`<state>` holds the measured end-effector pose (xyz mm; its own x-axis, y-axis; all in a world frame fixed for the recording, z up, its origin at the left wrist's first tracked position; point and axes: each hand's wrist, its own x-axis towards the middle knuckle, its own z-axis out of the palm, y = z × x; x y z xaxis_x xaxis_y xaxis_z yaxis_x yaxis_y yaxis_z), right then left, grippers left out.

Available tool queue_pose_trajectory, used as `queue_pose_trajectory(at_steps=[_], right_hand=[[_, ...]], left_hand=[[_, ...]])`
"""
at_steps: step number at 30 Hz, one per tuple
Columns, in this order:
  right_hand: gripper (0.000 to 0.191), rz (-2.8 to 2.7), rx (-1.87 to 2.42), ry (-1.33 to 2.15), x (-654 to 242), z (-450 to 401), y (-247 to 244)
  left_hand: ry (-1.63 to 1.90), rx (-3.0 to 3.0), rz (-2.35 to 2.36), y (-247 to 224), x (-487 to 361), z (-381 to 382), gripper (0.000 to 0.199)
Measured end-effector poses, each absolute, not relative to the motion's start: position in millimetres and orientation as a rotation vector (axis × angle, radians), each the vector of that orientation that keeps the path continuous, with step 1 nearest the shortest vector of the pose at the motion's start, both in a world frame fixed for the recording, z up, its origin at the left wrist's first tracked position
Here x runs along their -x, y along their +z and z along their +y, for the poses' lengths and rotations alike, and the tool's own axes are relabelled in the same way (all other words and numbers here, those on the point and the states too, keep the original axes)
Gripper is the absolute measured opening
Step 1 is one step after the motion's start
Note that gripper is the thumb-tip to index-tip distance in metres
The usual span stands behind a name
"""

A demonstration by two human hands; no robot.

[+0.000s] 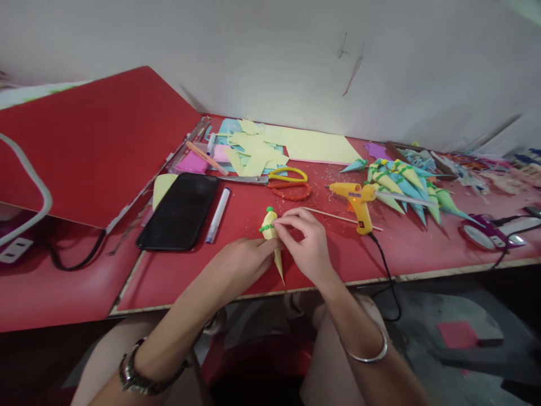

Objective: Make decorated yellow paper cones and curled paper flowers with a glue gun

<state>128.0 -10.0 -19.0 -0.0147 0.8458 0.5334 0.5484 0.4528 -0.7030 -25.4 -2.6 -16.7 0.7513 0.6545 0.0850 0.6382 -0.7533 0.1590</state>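
Left hand [247,255] holding yellow cone [278,264]; right hand [307,239] pinching at green trim [266,228]; light pressing probably sparing paper.

Cone and tools on the counter [169,282]
Lower centre of the frame: a cone [278,263] between the left hand [247,256] and right hand [306,242]. Left: a phone [181,211], a marker [217,217] on its right. Above: scissors [269,179], paper scraps [256,149] behind. Right: a glue gun [357,197] across a stick [325,213], a cone pile [399,183] beyond.
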Motion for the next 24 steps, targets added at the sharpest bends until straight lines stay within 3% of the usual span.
queue_pose_trajectory(at_steps=[7,16,24], right_hand=[[0.008,-1.467,1.182,0.513,-131.0,-10.2,-21.0],[0.012,-1.682,0.971,0.604,-124.2,-24.4,-9.5],[0.007,-1.624,0.982,0.568,-113.5,-29.7,-10.4]], left_hand=[[0.234,-2.734,1.105,-8.2,23.2,-2.7,0.023],[0.990,-2.069,1.259,-6.7,19.9,-7.2,0.026],[1.159,-1.852,1.152,-6.0,9.2,-13.4,0.024]])
